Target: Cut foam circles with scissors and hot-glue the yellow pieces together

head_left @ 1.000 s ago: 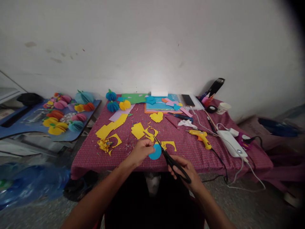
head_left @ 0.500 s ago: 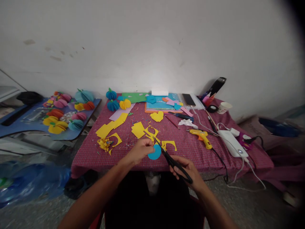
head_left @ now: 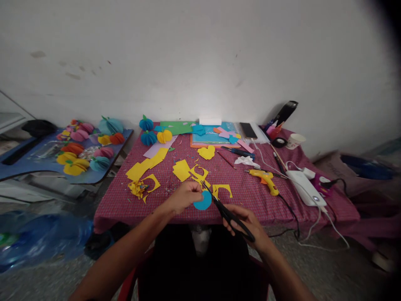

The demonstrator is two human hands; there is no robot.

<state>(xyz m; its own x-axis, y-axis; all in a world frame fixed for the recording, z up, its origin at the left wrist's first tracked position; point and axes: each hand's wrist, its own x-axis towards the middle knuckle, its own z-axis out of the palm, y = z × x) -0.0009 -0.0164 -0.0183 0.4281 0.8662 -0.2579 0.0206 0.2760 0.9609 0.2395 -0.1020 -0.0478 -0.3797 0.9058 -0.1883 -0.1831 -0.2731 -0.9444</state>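
Note:
My left hand [head_left: 187,195] is closed in a pinch above the table's front part; what its fingertips hold is too small to make out. A blue paper disc [head_left: 203,201] lies just right of and below those fingertips. My right hand [head_left: 243,219] is wrapped round black-handled scissors [head_left: 228,214], whose blades point up and left past the disc's right edge. Cut yellow paper frames [head_left: 223,190] and a stack of yellow squares [head_left: 181,170] lie beyond the hands. Shaped yellow pieces [head_left: 206,153] are farther back.
On the checked tablecloth [head_left: 125,209] are a yellow glue gun [head_left: 265,179], a phone [head_left: 248,130], a white power strip [head_left: 302,188] and a paper cup [head_left: 295,141]. A blue side table [head_left: 40,169] at the left bears several paper pumpkins [head_left: 75,166].
My left hand and forearm have shifted very slightly. The blue disc is a touch further left. The scissors' handles have moved slightly, still in my right hand.

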